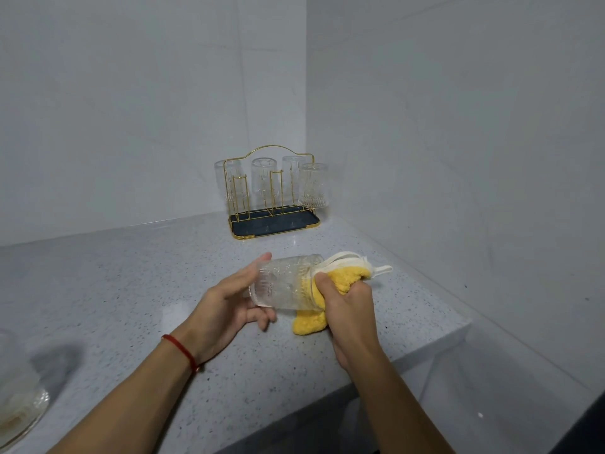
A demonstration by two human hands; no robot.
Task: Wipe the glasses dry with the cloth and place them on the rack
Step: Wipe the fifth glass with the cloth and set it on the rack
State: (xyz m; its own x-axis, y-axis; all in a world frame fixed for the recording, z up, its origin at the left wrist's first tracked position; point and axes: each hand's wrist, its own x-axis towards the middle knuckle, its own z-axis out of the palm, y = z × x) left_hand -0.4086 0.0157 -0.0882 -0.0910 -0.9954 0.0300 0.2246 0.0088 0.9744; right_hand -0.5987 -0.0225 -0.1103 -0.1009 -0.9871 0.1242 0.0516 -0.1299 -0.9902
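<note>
Left hand (229,303) grasps a patterned glass (281,283) sideways; right hand (347,303) clenches the yellow cloth (340,280) at its mouth. Rack (273,221) at 12 o'clock, four glasses inverted.

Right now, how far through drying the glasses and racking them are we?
Done: four glasses sit upturned on the gold rack. In hand: the left hand holds a fifth glass sideways while the right hand works the yellow cloth at its mouth. Left: rack this one on a free prong; at least one more glass waits at the counter's left edge, blurred.
</note>
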